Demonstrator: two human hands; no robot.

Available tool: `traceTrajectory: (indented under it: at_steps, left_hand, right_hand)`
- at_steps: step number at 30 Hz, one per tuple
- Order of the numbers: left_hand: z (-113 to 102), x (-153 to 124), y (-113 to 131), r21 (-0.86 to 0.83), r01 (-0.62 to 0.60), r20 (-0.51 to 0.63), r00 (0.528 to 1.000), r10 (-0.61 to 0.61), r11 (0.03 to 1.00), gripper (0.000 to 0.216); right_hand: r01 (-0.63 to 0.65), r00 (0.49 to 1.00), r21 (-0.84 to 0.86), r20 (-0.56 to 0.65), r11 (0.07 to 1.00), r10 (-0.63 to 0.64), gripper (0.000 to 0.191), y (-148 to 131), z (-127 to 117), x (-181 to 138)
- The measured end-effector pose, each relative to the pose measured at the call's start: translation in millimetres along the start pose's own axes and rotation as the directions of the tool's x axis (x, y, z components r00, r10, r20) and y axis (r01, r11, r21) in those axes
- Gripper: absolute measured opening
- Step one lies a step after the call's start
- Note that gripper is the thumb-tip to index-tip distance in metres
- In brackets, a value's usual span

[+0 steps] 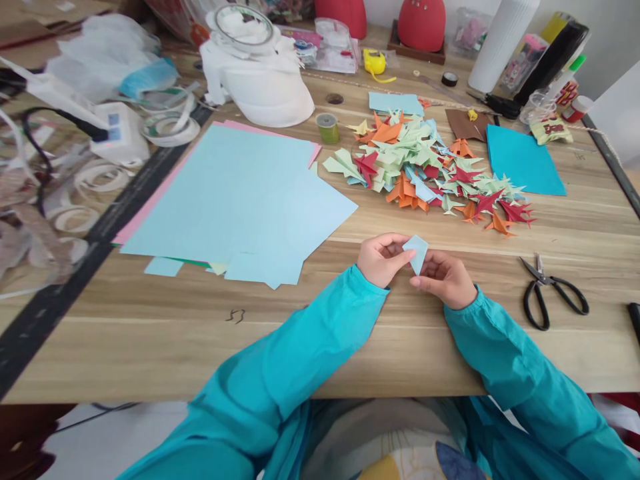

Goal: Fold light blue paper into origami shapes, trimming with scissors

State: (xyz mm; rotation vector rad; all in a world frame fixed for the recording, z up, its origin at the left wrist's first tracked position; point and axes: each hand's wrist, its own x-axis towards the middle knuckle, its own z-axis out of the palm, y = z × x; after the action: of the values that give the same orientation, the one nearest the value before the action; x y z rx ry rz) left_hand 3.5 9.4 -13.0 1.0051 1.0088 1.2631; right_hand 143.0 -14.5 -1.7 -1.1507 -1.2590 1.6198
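A small piece of folded light-blue paper, kite-shaped with its point downward, is held up just above the table's front half. My left hand pinches its left side, thumb across the front. From the right, my right hand grips the lower right edge between thumb and curled fingers. Beyond both hands lies a pile of folded paper figures in green, orange, red and blue. Large light-blue sheets are stacked to the left, with pink paper showing beneath.
Open black-handled scissors lie to the right of my right hand. Bright blue paper sits at the back right. A green thread spool, a white cap and a yellow tape measure stand behind. Tape rolls and cables crowd the left.
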Motion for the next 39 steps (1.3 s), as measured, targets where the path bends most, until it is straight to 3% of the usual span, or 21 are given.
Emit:
traceTrajectory:
  at_steps: [5,9,11,16,21,27,33,39]
  left_hand:
    - [1.0,-1.1,0.8,-0.011,0.016,0.043,0.999,-0.016,1.000,0.030]
    - [2.2,-2.6,5.1,0.069,-0.024,0.134,0.991,0.015,0.997,0.025]
    - [1.9,-2.6,5.6,0.075,-0.024,0.124,0.992,0.015,0.997,0.020]
    - [0.7,-0.8,2.7,0.022,0.046,0.032,0.998,-0.046,0.999,0.019]
    - [3.3,-2.7,5.9,0.061,0.097,0.071,0.992,-0.102,0.993,0.022]
    - [4.0,-5.1,3.8,0.058,0.106,0.131,0.985,-0.113,0.993,0.026]
    - [-0.6,-3.1,-2.5,0.039,0.090,0.177,0.980,-0.096,0.995,0.027]
    - [-3.3,-9.6,5.7,0.057,0.072,0.212,0.974,-0.082,0.996,0.027]
  right_hand:
    - [-0.006,1.000,-0.080,-0.003,0.997,0.006,0.029,1.4,-0.9,0.4]
    - [0.049,0.998,-0.130,0.045,0.990,-0.044,0.027,2.7,-1.4,-1.3]
    - [0.076,0.997,-0.151,0.035,0.986,-0.071,0.026,3.2,-1.5,-2.4]
    - [0.150,0.966,-0.218,-0.175,0.964,-0.190,0.026,1.2,-3.8,-2.1]
    - [0.173,0.920,-0.242,-0.307,0.955,-0.244,0.032,-2.8,-6.6,0.5]
    - [0.173,0.932,-0.231,-0.277,0.957,-0.236,0.034,-1.2,-7.7,1.4]
    - [0.236,0.935,-0.113,-0.243,0.965,-0.257,0.031,3.0,-6.4,4.0]
    - [0.295,0.932,-0.101,-0.191,0.950,-0.309,0.025,11.2,-7.9,5.0]
